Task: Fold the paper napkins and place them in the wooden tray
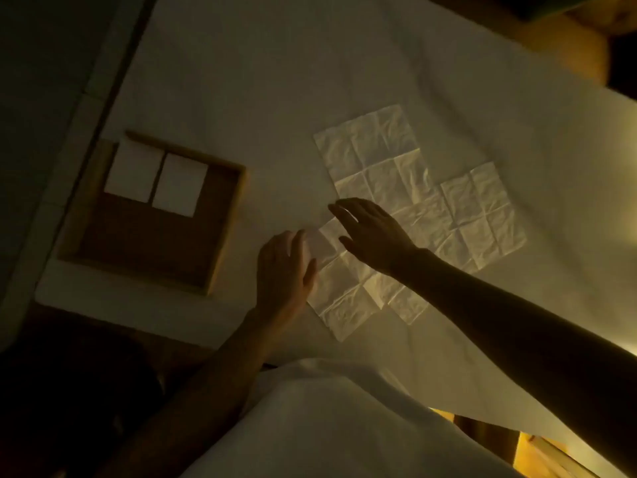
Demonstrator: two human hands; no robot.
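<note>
A square wooden tray [224, 232] lies at the left on a white cloth, with two folded white napkins [134, 170] [180, 184] side by side in its far half. Three unfolded creased napkins lie overlapping to its right: a far one [375, 150], a right one [482, 215] and a near one [348, 298]. My left hand [282, 274] lies flat with straight fingers on the near napkin's left edge. My right hand [372, 232] hovers or rests with spread fingers over that napkin's far corner; contact is unclear in the dim light.
The white cloth [275, 81] covers the whole table and hangs over its near edge. A dark floor strip runs along the left. Wooden furniture [537, 453] shows at the lower right, and a dim yellowish object [568, 50] sits at the upper right.
</note>
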